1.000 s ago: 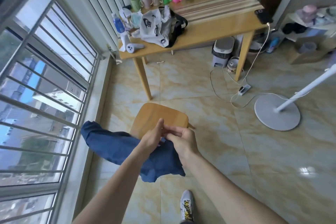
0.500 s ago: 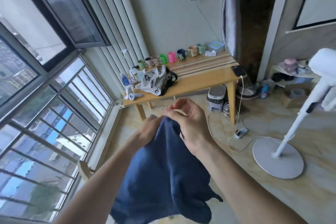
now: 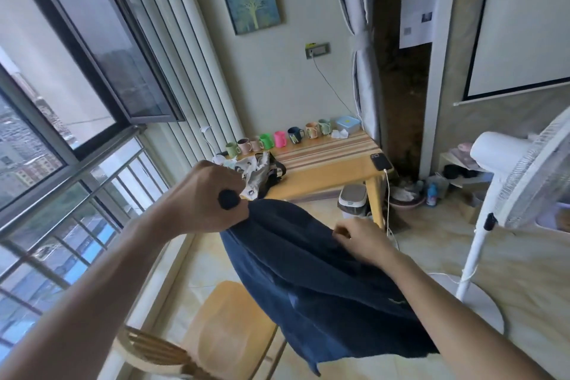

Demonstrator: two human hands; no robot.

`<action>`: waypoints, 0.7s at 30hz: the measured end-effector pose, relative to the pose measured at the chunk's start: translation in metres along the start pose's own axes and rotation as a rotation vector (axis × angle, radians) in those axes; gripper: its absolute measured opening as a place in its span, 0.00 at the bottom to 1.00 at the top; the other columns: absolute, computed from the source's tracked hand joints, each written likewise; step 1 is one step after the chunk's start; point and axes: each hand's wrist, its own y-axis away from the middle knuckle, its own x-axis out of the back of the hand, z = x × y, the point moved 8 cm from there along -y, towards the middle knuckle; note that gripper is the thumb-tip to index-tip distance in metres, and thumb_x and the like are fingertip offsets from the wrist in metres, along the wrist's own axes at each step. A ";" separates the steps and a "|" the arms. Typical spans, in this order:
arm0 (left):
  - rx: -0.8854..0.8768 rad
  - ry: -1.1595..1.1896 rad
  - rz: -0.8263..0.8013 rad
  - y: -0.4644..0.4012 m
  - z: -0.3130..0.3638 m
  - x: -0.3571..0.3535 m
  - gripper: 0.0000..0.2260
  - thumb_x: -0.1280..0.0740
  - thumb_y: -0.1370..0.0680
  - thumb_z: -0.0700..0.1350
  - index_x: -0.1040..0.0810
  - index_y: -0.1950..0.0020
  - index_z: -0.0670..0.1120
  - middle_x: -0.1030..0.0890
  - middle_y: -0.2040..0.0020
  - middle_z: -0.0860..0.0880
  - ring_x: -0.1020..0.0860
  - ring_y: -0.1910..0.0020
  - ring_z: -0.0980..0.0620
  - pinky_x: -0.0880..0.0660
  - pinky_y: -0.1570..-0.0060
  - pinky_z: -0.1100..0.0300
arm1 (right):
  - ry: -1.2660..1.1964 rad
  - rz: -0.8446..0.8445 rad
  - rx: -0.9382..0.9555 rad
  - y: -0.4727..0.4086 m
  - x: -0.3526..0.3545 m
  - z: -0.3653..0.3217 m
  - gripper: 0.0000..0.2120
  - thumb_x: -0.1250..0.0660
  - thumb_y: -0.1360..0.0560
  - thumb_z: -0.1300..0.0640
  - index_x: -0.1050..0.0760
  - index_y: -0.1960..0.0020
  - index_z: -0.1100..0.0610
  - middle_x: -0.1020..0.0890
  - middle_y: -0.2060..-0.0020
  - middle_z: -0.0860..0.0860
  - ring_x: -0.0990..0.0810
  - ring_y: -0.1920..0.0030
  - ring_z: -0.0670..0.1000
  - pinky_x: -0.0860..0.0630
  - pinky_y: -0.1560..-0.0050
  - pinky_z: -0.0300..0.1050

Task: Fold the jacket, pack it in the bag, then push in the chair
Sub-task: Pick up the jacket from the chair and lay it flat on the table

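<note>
— Where is the jacket?

— In mid-frame, lifted in the air. It is dark blue and hangs down toward the lower middle of the frame, above the wooden chair at the bottom.

— And the hands?

— The left hand, left of centre, is clenched in a fist around one bunched end of the cloth. The right hand, right of centre, pinches its upper edge.

— The bag?

— The white and black bag lies on the desk behind the hands, at its left end. A row of mugs stands along the desk's far edge.
</note>
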 end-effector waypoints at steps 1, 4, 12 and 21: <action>-0.004 -0.023 0.007 0.005 -0.003 0.003 0.16 0.32 0.30 0.43 0.36 0.72 0.42 0.33 0.75 0.48 0.33 0.74 0.47 0.32 0.72 0.54 | -0.042 0.054 -0.032 -0.004 0.012 0.004 0.09 0.36 0.21 0.51 0.19 0.49 0.53 0.14 0.51 0.51 0.17 0.50 0.55 0.22 0.51 0.50; 0.010 -0.012 0.070 0.017 -0.009 0.009 0.15 0.32 0.31 0.41 0.35 0.73 0.43 0.33 0.74 0.49 0.34 0.74 0.48 0.32 0.72 0.55 | -0.109 -0.154 0.099 -0.007 0.008 -0.015 0.25 0.30 0.28 0.43 0.29 0.34 0.48 0.24 0.43 0.44 0.24 0.43 0.49 0.25 0.42 0.52; 0.042 -0.022 -0.066 0.019 -0.045 -0.015 0.09 0.30 0.32 0.38 0.29 0.68 0.44 0.27 0.65 0.53 0.27 0.65 0.53 0.28 0.63 0.61 | -0.179 0.137 0.045 -0.029 -0.039 -0.048 0.08 0.42 0.24 0.61 0.28 0.46 0.55 0.16 0.54 0.56 0.18 0.53 0.62 0.23 0.57 0.54; 0.252 0.059 -0.294 0.033 -0.175 -0.097 0.13 0.33 0.30 0.39 0.28 0.50 0.54 0.30 0.45 0.57 0.26 0.51 0.53 0.22 0.52 0.49 | -0.911 0.549 -0.145 -0.135 0.113 -0.104 0.18 0.47 0.22 0.69 0.24 0.41 0.56 0.20 0.48 0.52 0.22 0.46 0.52 0.26 0.49 0.41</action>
